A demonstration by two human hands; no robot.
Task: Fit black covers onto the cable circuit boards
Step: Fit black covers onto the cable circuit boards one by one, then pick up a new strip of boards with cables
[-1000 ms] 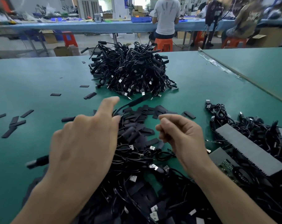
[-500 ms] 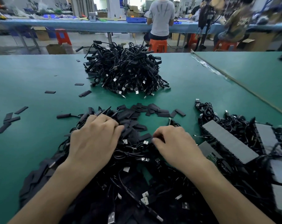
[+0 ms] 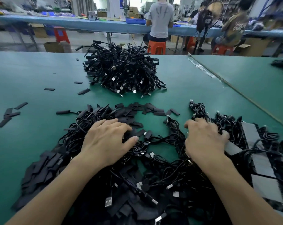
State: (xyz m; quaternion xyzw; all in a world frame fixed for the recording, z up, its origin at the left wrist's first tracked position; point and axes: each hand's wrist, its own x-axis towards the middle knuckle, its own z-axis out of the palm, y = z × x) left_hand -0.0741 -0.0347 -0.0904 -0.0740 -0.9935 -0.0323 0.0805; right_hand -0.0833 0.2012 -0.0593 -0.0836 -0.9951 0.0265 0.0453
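A tangle of black cables with circuit-board ends and USB plugs (image 3: 155, 177) lies in front of me, mixed with flat black covers (image 3: 158, 111). More covers are stacked at the near left (image 3: 40, 168). My left hand (image 3: 108, 140) rests palm down on the tangle, fingers spread and lightly bent. My right hand (image 3: 205, 140) lies on the cables further right, its fingertips sunk among them and blurred. Neither hand plainly holds a single piece.
A big heap of black cables (image 3: 121, 72) sits further back on the green table (image 3: 32, 70). Loose covers (image 3: 9, 114) lie scattered at the left. Grey trays (image 3: 251, 133) lie under cables at the right. A second green table (image 3: 251, 75) adjoins. People sit at a far bench.
Both hands came down from the air onto the near pile, then moved apart; the right hand slid right toward the grey trays, leaving a bare green gap between them.
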